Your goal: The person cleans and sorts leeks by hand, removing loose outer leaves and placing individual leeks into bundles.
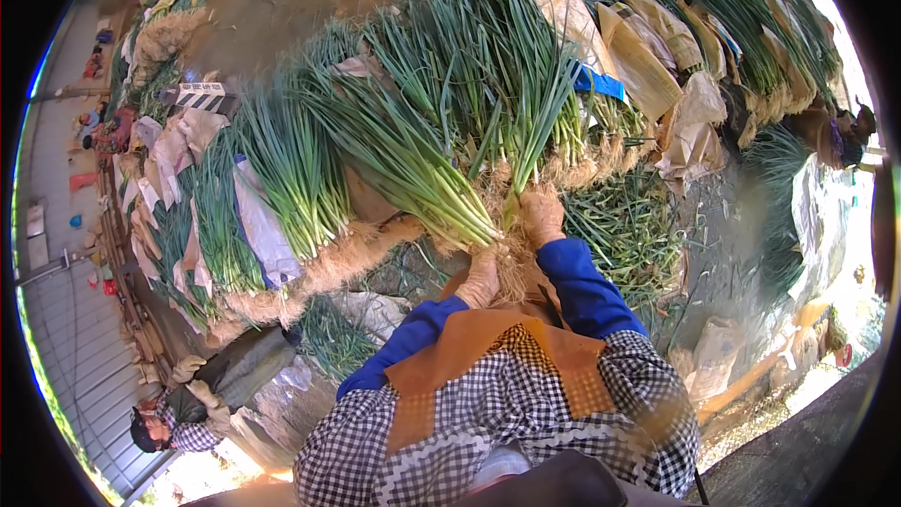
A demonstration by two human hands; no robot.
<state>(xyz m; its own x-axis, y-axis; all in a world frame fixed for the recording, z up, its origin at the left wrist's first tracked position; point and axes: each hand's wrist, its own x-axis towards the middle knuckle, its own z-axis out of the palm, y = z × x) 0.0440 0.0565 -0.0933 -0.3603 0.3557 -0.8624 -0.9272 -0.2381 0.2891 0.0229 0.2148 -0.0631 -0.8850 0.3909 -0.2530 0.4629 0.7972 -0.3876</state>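
Observation:
My left hand (481,280) is closed around the root end of a bunch of spring onions (436,183), whose green leaves slant away to the upper left. Just right of it and a little farther off, my right hand (542,216) grips the white base of more spring onions (537,122), standing nearly upright in the picture. Pale, stringy roots (511,268) hang between the two hands. Both hands' fingertips are partly hidden by stalks and roots. Behind them lies a thick row of spring onions (469,56), roots toward me.
More spring onions (291,169) lie at left, with sacks (263,221) between bundles. Folded sacks (638,56) cover others at right. Loose green trimmings (619,225) lie right of my hands. Another person (174,418) is at the lower left. A plastic bag (718,352) rests at right.

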